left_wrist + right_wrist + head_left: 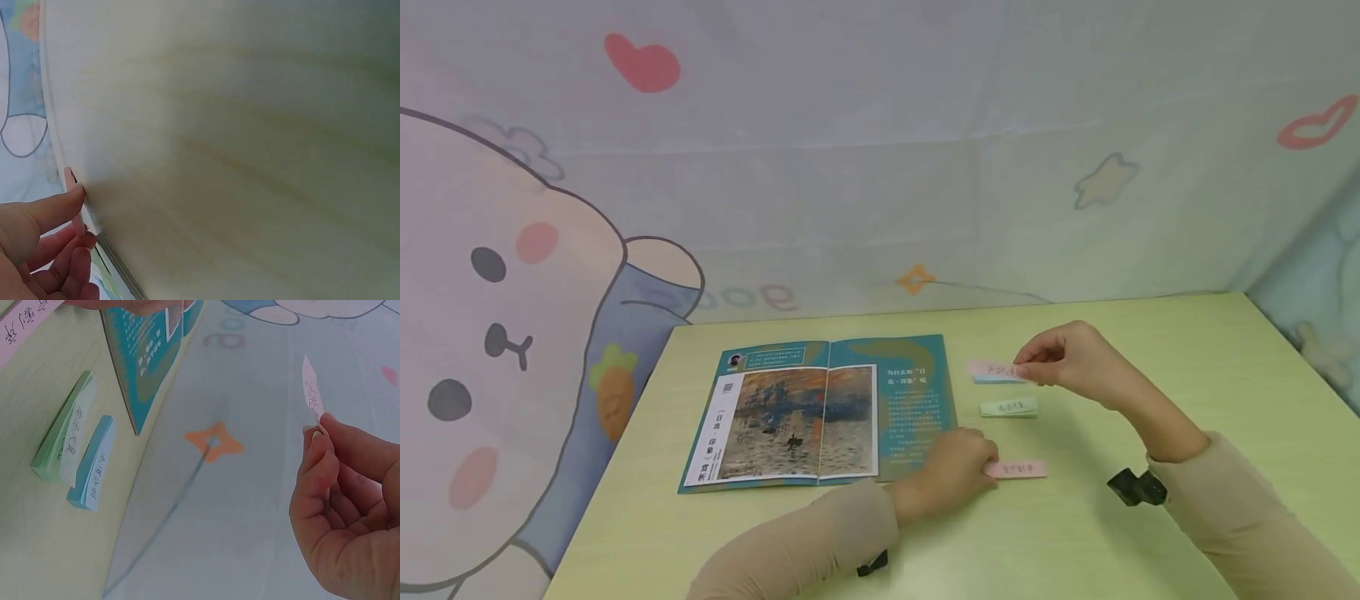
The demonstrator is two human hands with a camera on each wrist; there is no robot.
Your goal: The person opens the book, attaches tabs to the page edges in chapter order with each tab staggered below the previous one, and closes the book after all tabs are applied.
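The right hand is pinching a pink paper sticky note between thumb and fingertips, its writing unreadable. The left hand is pinching another pink note's end, fingers curled, mostly hidden.

Your left hand lies low at 6 o'clock, knuckles up, fingers curled and pinching with the thumb, its sleeved forearm running back toward 7 o'clock. Your right hand is raised at 2 o'clock, thumb and forefinger pinched together, the other fingers loosely bent, wrist angled toward 4 o'clock.
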